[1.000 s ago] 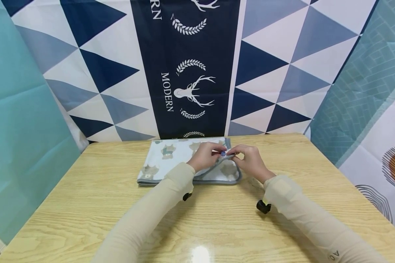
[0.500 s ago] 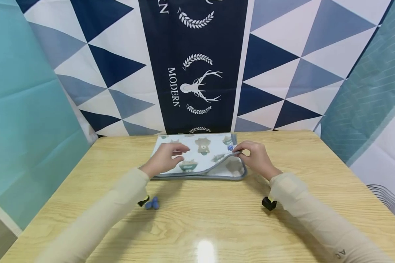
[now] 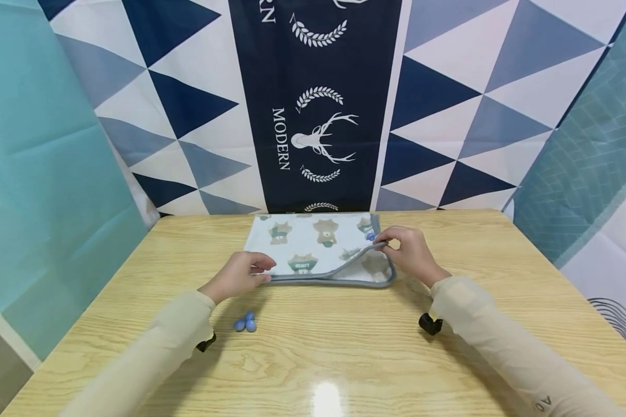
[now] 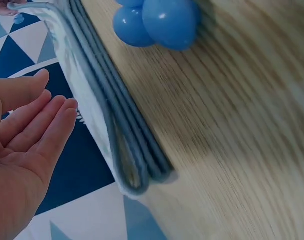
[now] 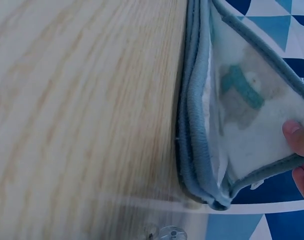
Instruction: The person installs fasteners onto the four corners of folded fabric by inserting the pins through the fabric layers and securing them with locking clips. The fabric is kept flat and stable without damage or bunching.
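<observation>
A folded white blanket (image 3: 326, 231) with a bear print and grey-blue edging lies at the back of the table. My right hand (image 3: 409, 252) pinches its front right corner between thumb and fingers and lifts the top layer. A small blue piece with rounded lobes (image 3: 370, 236) sits on the blanket beside those fingertips. My left hand (image 3: 240, 275) is at the front left corner, its fingers (image 4: 47, 120) loosely extended with nothing between them. The folded layers (image 4: 134, 165) stand stacked near it. A second blue cluster of glossy round lobes (image 3: 246, 322) lies on the table in front of the left hand.
The wood-grain table (image 3: 313, 347) stretches in front of the blanket. Behind it hangs a patterned cloth (image 3: 328, 116), with a teal sheet (image 3: 73, 174) on the left. A small clear object (image 5: 172, 233) rests on the table near the blanket's right corner.
My left hand has left the right corner and moved left and forward to the blanket's front left corner. The blue cluster on the table has come into sight. My right hand keeps its pinch.
</observation>
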A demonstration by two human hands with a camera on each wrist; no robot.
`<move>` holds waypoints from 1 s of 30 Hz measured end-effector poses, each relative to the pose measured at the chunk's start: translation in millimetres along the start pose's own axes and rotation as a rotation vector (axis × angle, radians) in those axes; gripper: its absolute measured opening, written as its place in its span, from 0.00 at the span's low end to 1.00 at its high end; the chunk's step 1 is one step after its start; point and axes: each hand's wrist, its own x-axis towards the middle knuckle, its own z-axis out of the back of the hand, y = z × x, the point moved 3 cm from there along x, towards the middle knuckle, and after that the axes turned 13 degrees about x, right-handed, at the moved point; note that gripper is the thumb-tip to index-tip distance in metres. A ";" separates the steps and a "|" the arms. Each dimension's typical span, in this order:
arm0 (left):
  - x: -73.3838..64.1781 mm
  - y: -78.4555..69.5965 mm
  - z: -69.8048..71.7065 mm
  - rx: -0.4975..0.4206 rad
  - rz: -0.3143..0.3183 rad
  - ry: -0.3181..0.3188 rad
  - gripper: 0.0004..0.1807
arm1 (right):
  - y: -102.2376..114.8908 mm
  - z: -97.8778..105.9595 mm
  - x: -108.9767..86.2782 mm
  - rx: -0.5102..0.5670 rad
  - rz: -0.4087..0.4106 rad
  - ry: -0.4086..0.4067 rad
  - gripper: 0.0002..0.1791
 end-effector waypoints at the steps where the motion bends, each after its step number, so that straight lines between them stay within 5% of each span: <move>1: 2.6 0.0 -1.8 0.004 -0.010 0.001 0.15 | 0.0 0.3 0.6 -0.005 -0.004 -0.001 0.09; 12: 48.8 -21.8 -15.4 0.046 -0.112 0.045 0.17 | 2.4 1.7 6.5 -0.017 -0.023 -0.015 0.08; 16: 72.5 -42.6 -23.0 0.039 -0.163 0.065 0.18 | 2.9 3.0 8.7 -0.015 -0.027 -0.016 0.07; 22: 101.9 -85.2 -39.7 0.079 -0.295 0.012 0.19 | 2.8 7.4 10.5 -0.025 -0.019 -0.030 0.07; 30: 113.6 -117.3 -59.2 0.125 -0.207 -0.109 0.09 | 7.9 5.6 8.6 -0.020 -0.019 -0.031 0.08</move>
